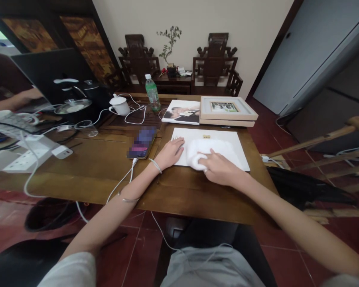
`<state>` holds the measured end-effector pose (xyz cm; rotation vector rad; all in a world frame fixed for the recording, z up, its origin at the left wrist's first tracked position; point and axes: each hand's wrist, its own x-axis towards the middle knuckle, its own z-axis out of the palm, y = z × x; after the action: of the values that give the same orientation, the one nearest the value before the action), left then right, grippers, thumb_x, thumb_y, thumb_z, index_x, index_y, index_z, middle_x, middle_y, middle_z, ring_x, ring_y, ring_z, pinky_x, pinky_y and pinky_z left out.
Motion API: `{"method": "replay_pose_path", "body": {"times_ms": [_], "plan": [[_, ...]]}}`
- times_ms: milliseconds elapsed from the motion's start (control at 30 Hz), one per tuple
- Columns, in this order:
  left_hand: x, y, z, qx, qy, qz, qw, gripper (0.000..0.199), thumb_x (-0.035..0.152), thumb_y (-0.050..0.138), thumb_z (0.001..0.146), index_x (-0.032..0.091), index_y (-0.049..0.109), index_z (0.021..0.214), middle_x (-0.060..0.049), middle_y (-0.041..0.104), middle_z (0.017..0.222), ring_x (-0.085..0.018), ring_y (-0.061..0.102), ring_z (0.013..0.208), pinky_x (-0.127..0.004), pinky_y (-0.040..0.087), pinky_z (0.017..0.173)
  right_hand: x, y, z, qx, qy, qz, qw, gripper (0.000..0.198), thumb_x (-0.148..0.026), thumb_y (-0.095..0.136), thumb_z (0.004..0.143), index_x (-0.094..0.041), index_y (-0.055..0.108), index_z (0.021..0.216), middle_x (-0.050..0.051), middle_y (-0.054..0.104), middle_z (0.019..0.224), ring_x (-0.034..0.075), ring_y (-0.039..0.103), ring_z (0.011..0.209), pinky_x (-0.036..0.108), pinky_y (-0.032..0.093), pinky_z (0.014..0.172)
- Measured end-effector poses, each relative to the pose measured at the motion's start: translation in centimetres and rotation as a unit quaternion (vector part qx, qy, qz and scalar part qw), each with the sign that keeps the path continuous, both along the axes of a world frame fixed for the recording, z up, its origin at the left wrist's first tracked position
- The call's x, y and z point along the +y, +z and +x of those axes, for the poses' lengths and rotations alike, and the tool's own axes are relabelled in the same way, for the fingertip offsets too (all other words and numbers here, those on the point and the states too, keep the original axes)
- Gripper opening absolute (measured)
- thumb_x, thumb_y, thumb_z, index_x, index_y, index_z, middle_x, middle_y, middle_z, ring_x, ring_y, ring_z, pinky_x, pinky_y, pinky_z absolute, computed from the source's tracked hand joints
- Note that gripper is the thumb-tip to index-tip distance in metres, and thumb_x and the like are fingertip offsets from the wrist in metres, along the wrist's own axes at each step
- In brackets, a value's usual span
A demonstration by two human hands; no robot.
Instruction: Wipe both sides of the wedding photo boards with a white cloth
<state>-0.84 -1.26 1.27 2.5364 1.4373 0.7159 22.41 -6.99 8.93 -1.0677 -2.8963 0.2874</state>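
Note:
A flat white panel point(239, 149) lies on the wooden table in front of me, with a small gold-coloured piece point(206, 136) near its far edge. On the panel is a bunched white cloth point(224, 148), gripped at its near left part by my right hand point(219, 167). My left hand point(170, 153) rests on the panel's left edge, its fingers stretched out. To the left of that hand, a phone point(142, 142) lies face up with a white cable plugged in. Behind the panel are a photo print point(181, 111) and light wooden picture frames point(229, 109), stacked.
A green-labelled bottle point(152, 93) and a lidded white cup point(119, 105) stand at the back of the table point(194, 195). Power strips point(26, 153), cables, a clear cup point(88, 128) and a laptop point(52, 75) crowd the left side. Another person's arm point(16, 99) reaches in at the far left.

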Motion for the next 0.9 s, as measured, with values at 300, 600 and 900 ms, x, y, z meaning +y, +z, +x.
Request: {"method": "replay_pose_path", "body": {"times_ms": [300,600,900], "plan": [[0.0,-0.1,-0.2,-0.010,-0.009,0.001,1.000,0.039,0.025,0.041,0.097,0.011,0.057,0.130,-0.018,0.055,0.143,-0.029,0.050,0.136,-0.051,0.040,0.114,6.9,-1.8,-2.5,-0.024,-0.075,0.098,0.992,0.043,-0.008,0.040,0.082,-0.007,0.062,0.119,0.026,0.061,0.127,0.037,0.050,0.128,0.060,0.029,0.107],[0.0,0.2,0.1,-0.001,-0.003,-0.002,1.000,0.039,0.023,0.041,0.097,0.009,0.058,0.129,-0.019,0.055,0.143,-0.029,0.050,0.136,-0.050,0.039,0.115,-1.5,0.0,-0.5,-0.015,0.044,0.031,0.998,0.032,-0.005,0.045,0.077,-0.016,0.066,0.098,0.017,0.068,0.114,0.030,0.054,0.125,0.052,0.029,0.111],[0.0,0.0,0.1,-0.009,-0.004,0.006,1.000,0.037,0.025,0.040,0.098,0.013,0.060,0.126,-0.015,0.057,0.142,-0.027,0.051,0.135,-0.049,0.039,0.115,3.0,0.6,-0.3,-0.033,-0.054,0.039,0.997,0.032,-0.010,0.042,0.078,-0.016,0.066,0.099,0.015,0.070,0.094,0.030,0.062,0.089,0.037,0.041,0.075]]}}
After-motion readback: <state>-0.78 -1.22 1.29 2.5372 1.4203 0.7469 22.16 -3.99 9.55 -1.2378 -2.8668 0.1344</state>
